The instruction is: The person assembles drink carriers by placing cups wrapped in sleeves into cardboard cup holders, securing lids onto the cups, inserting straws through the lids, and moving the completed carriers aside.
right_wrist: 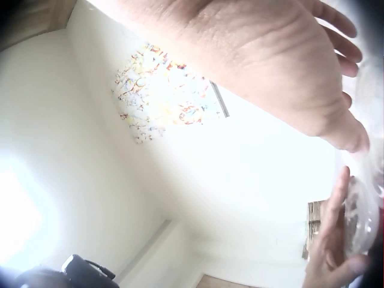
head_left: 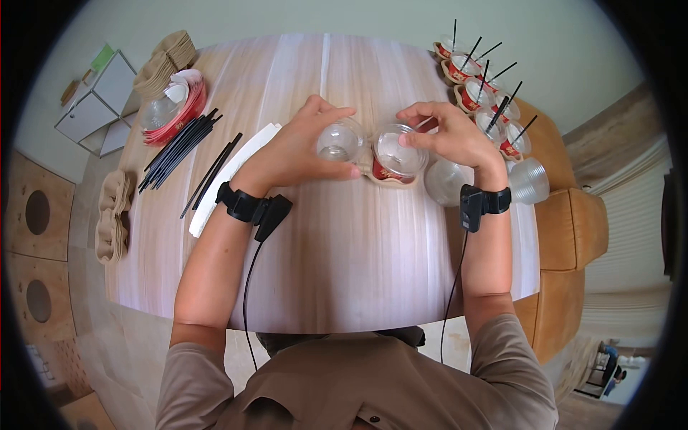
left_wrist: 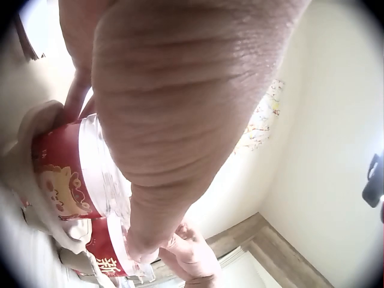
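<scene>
Two red paper cups with clear lids sit side by side in a cardboard carrier [head_left: 389, 181]. My left hand [head_left: 287, 147] curves its thumb and fingers around the left lidded cup [head_left: 338, 141]. In the left wrist view, that cup's red wall [left_wrist: 63, 168] carries a gold cartoon print. My right hand [head_left: 455, 136] holds the clear lid [head_left: 393, 154] of the right cup by its rim, thumb over the top and fingers at the far side. Fingers partly hide both lids.
Clear plastic lids [head_left: 529, 180] lie stacked at the right. Finished-looking cups with black straws [head_left: 473, 93] line the far right edge. At left are loose black straws [head_left: 175, 154], a white paper strip [head_left: 229, 179], red cups [head_left: 175, 129] and cardboard carriers [head_left: 113, 215].
</scene>
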`<control>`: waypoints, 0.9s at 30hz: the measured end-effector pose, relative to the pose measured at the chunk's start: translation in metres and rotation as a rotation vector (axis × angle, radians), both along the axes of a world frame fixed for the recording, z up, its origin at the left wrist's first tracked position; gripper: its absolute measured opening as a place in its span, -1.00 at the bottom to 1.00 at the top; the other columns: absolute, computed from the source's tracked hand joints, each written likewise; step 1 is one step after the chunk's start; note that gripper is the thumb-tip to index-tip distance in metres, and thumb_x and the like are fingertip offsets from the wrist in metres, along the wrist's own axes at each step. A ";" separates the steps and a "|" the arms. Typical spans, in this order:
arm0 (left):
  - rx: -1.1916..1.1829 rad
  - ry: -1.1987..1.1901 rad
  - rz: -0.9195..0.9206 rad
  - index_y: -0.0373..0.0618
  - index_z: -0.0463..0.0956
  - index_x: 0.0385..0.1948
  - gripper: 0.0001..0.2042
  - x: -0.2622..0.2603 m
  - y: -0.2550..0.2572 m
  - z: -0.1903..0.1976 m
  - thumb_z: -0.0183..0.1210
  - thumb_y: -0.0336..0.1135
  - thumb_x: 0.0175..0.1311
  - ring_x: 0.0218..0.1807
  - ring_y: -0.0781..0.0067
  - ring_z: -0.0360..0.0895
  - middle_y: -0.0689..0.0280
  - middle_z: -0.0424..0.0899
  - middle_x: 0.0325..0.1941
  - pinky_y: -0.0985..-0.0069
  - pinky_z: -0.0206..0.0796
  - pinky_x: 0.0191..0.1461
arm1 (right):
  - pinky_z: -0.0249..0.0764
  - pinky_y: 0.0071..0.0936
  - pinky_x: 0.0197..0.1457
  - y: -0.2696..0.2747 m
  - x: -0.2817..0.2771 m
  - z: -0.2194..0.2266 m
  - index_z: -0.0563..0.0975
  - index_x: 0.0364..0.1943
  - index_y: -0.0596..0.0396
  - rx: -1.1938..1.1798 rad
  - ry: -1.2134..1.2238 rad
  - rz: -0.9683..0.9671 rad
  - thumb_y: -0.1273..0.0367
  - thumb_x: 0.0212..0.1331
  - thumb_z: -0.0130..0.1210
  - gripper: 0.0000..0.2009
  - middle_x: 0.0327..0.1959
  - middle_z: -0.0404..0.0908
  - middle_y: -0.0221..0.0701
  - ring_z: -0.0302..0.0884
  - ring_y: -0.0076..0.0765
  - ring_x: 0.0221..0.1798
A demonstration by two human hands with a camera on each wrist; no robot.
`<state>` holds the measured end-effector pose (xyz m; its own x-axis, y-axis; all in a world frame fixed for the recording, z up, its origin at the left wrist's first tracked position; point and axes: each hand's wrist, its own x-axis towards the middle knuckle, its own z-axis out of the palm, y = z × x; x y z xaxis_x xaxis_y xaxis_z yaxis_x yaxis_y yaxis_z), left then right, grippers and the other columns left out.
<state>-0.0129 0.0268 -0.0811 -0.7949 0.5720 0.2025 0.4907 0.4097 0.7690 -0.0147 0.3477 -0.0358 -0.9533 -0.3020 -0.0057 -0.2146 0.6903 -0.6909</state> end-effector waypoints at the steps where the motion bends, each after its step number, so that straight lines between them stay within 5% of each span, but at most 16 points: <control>1: -0.003 -0.006 0.001 -0.03 0.49 0.60 -0.07 0.000 0.000 -0.001 0.73 -0.11 0.13 0.41 0.23 0.49 0.26 0.45 0.27 0.32 0.37 0.55 | 0.59 -0.40 0.14 0.002 -0.001 0.000 0.81 0.19 0.12 0.000 0.000 -0.001 0.23 0.31 0.57 -0.57 -0.05 0.81 -0.38 0.67 -0.39 0.00; 10: -0.021 0.038 -0.016 -0.06 0.53 0.56 -0.12 -0.002 -0.001 -0.004 0.71 -0.09 0.17 0.40 0.23 0.48 0.24 0.47 0.29 0.33 0.36 0.54 | 0.54 -0.50 0.04 0.001 -0.014 -0.008 0.81 0.08 0.17 -0.013 -0.179 0.065 0.32 0.31 0.57 -0.66 -0.23 0.71 -0.56 0.58 -0.57 -0.14; 14: 0.013 0.070 0.110 -0.11 0.54 0.53 -0.23 -0.010 -0.027 0.004 0.65 -0.16 0.27 0.29 0.33 0.56 0.25 0.51 0.29 0.38 0.43 0.44 | 0.52 -0.51 0.00 0.000 -0.013 -0.014 0.81 0.10 0.20 -0.078 -0.178 0.064 0.34 0.32 0.54 -0.66 -0.24 0.69 -0.58 0.57 -0.59 -0.15; 16: 0.092 -0.046 0.253 -0.14 0.63 0.43 -0.41 -0.029 -0.069 0.015 0.55 -0.27 0.37 0.07 0.50 0.62 0.32 0.64 0.13 0.48 0.50 0.24 | 0.57 -0.45 -0.01 -0.002 -0.012 -0.012 0.81 0.07 0.23 -0.106 -0.085 -0.015 0.34 0.28 0.55 -0.65 -0.24 0.78 -0.46 0.61 -0.51 -0.19; 19: -0.126 -0.048 0.493 -0.20 0.75 -0.07 -0.71 -0.037 -0.121 0.018 0.56 -0.31 0.26 -0.25 0.42 0.65 0.34 0.73 -0.36 0.38 0.54 -0.03 | 0.60 -0.47 0.04 -0.007 -0.015 -0.013 0.80 0.10 0.25 -0.092 -0.058 -0.005 0.37 0.30 0.53 -0.65 -0.20 0.79 -0.45 0.63 -0.51 -0.16; 23: -0.378 -0.047 0.528 -0.24 0.71 -0.29 -0.74 -0.043 -0.151 0.000 0.59 -0.34 0.09 -0.19 0.17 0.76 0.11 0.82 -0.30 0.26 0.56 -0.01 | 0.51 -0.50 0.00 -0.009 -0.022 -0.023 0.80 0.16 0.20 -0.154 -0.044 0.037 0.34 0.33 0.52 -0.63 -0.19 0.73 -0.55 0.52 -0.60 -0.16; 27: -0.463 -0.042 0.499 -0.25 0.71 -0.30 -0.75 -0.044 -0.139 -0.010 0.60 -0.42 0.05 -0.22 0.25 0.72 0.17 0.78 -0.32 0.29 0.53 -0.05 | 0.50 -0.51 0.01 -0.013 -0.020 -0.024 0.80 0.16 0.19 -0.116 0.004 0.006 0.34 0.34 0.51 -0.64 -0.18 0.73 -0.56 0.51 -0.61 -0.15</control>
